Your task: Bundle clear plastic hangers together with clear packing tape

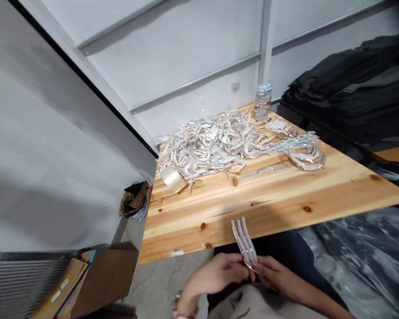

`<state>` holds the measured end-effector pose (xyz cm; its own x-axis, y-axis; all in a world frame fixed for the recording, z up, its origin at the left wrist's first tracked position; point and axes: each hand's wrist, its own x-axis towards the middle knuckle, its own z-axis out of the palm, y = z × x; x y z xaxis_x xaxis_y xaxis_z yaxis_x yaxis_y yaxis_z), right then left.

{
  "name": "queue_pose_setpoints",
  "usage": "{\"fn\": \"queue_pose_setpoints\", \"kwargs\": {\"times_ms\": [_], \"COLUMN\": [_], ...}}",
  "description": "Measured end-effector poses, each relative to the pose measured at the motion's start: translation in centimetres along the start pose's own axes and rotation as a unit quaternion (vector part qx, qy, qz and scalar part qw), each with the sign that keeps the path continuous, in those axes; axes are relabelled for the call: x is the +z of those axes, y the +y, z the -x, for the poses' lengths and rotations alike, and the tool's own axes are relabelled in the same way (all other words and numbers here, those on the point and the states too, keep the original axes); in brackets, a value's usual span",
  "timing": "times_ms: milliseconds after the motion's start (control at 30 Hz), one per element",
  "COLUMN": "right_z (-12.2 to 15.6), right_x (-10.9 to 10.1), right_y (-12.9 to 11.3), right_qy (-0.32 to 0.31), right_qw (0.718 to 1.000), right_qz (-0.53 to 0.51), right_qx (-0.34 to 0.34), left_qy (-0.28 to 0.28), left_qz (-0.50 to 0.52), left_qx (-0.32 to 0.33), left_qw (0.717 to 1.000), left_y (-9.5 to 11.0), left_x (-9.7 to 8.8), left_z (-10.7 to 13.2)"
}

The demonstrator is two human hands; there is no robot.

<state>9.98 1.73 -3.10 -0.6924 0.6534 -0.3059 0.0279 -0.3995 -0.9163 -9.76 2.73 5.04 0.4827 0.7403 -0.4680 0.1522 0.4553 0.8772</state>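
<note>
Both my hands meet low in the view, in front of the near edge of a wooden table (279,199). My left hand (216,277) and my right hand (274,277) are closed on a small bundle of white curved strips (244,241) that stands upright between them, its ends fanned out above my fingers. Far back on the table lies a big heap of the same white curved strips (219,144), and a smaller bunch of them (302,150) lies to its right.
A roll of clear tape (173,178) lies by the heap's left end. A clear jar (263,101) stands at the table's far corner by the wall. Cardboard boxes (96,279) sit on the floor at left. Stacked dark sheets (352,84) fill the right.
</note>
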Motion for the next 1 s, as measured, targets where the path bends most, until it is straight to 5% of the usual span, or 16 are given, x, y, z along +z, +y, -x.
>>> {"fn": "queue_pose_setpoints", "kwargs": {"times_ms": [67,133,200,233,300,400,600,767,900,1000], "right_z": [-0.6,-1.3,-1.9,-2.1,-2.4,-2.6,-2.4,-2.0,-1.8,-1.7], "right_x": [-0.3,-0.6,-0.8,-0.9,-0.9,-0.8,-0.8,-0.5,-0.3,-0.1], "right_y": [-0.2,-0.6,-1.2,-1.5,-1.9,-1.9,-1.3,-1.8,-2.7,-3.0], "right_qy": [-0.012,-0.022,-0.031,-0.034,-0.039,-0.043,-0.045,-0.029,-0.015,-0.010], "right_qw": [0.999,0.999,0.999,0.998,0.998,0.998,0.998,0.999,0.999,0.999], "right_qz": [-0.032,-0.046,-0.043,-0.043,-0.045,-0.046,-0.046,-0.043,-0.043,-0.040], "right_qx": [0.006,0.008,0.007,0.006,0.005,0.004,-0.005,-0.008,-0.001,0.000], "left_qy": [-0.003,0.150,0.345,0.395,0.414,0.358,0.263,0.246,0.154,0.073], "left_qz": [-0.024,0.002,0.093,0.162,0.205,0.252,0.371,0.359,0.102,-0.202], "left_qx": [-0.026,0.032,0.114,0.144,0.154,0.138,0.209,0.316,0.394,0.370], "left_qw": [0.999,0.988,0.927,0.893,0.873,0.889,0.866,0.843,0.900,0.904], "left_y": [2.9,5.7,7.8,8.6,9.8,10.6,11.5,12.8,11.2,8.4], "left_x": [-4.3,-9.3,-14.3,-16.5,-19.8,-21.9,-21.5,-18.2,-11.5,-6.4], "left_z": [2.5,3.8,3.3,2.6,0.7,-2.4,-6.9,-6.4,-5.0,-4.9]}}
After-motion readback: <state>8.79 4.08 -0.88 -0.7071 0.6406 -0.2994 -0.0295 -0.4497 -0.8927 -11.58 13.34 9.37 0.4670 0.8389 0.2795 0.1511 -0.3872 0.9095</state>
